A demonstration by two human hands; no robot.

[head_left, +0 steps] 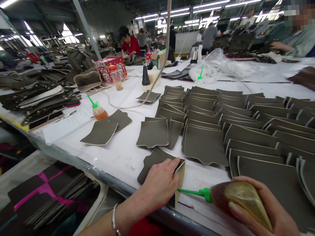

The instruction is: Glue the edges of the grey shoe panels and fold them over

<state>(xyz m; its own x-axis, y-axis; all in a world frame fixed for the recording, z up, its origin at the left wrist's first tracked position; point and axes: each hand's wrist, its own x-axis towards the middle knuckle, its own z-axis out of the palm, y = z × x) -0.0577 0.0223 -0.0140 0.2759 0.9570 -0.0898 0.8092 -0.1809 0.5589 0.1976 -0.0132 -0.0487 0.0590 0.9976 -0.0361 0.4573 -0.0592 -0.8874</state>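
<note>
Looking through the head view, we find the work partly along, as far as we can judge: one dark panel point(151, 161) lies at the table's near edge under the left hand point(160, 180), its right edge turned to show a pale underside point(181, 174). That hand lies across the panel with fingers bent at this edge; we cannot tell whether they pinch it or only press. The right hand point(271, 207) is wrapped around a squeeze bottle point(241, 200), partly filled with amber-brown liquid, whose green nozzle point(191, 192) points left to the pale edge. We cannot tell how much of that edge is wet. Similar pieces stand in overlapping rows point(206, 143) to the right, a small group point(153, 132) sits beyond the left hand, and two pieces point(100, 132) lie farther left; which of them are finished, we cannot say. Among the containers, a second bottle point(100, 113) at left holds orange liquid at its bottom, a red-lidded cup point(116, 79) stands by a red patterned bag point(121, 64), and the white-rimmed bin point(95, 208) at near left holds stacked dark pieces point(60, 198).
</note>
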